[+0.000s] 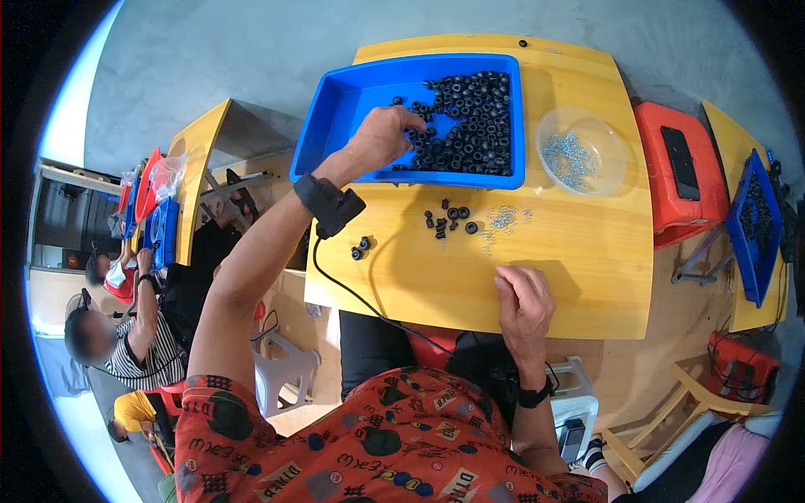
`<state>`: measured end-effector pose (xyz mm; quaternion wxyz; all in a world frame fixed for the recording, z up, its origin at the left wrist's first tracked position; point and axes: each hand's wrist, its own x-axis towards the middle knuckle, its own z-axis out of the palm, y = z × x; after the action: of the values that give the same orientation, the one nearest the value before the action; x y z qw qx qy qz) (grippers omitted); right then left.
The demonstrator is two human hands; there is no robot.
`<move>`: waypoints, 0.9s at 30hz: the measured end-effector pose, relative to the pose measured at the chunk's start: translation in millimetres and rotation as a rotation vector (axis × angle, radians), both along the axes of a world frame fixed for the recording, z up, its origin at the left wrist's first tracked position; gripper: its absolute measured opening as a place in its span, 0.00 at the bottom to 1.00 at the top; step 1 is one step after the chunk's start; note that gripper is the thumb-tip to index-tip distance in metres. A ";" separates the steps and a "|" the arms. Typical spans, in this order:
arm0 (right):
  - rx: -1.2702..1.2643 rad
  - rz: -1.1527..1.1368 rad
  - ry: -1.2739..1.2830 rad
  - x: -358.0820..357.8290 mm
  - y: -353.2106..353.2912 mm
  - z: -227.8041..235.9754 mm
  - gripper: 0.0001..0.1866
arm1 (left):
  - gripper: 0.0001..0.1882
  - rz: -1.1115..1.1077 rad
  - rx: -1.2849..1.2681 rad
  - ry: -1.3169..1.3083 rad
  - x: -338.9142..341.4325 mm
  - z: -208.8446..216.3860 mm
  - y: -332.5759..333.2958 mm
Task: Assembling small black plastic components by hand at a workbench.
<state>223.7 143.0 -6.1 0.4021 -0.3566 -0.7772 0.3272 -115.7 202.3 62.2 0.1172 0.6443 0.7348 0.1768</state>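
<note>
My left hand (381,136) reaches into the blue tray (356,94), its fingers bent down among small black ring-shaped parts (470,126). What lies between those fingertips is partly hidden. By the table's front edge, my right hand (526,306) is held with fingers curled together; anything inside them is out of sight. Loose black parts (454,213) and a scatter of small silvery screws (503,220) lie between the tray and my right hand. Two or so more black parts (360,248) sit below my left forearm.
A clear round bowl (616,138) of silvery screws stands right of the tray on the yellow table (579,251). Beyond it, a phone (680,163) rests on a red stool (654,134). A black cable (369,300) runs from my left wrist. Other people (142,344) sit at left.
</note>
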 end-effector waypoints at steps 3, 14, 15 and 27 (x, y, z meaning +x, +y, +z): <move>-0.030 -0.002 -0.015 -0.6 -0.5 3.2 0.07 | 0.17 -0.147 0.055 -0.024 -8.1 -20.9 6.3; -0.037 -0.013 -0.016 -0.9 -0.5 0.4 0.06 | 0.12 -0.100 0.038 0.217 0.3 -37.2 28.2; -0.037 -0.018 -0.018 -1.3 -0.4 0.1 0.07 | 0.12 -0.101 0.040 0.216 -0.8 -34.8 27.4; -0.032 -0.011 -0.032 -2.9 -1.1 3.5 0.07 | 0.11 0.112 -0.161 -0.493 -29.5 -13.3 -3.8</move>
<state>220.8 141.9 -2.5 0.3856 -0.3723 -0.7762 0.3319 -145.1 198.5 48.9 0.3339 0.5286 0.7302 0.2756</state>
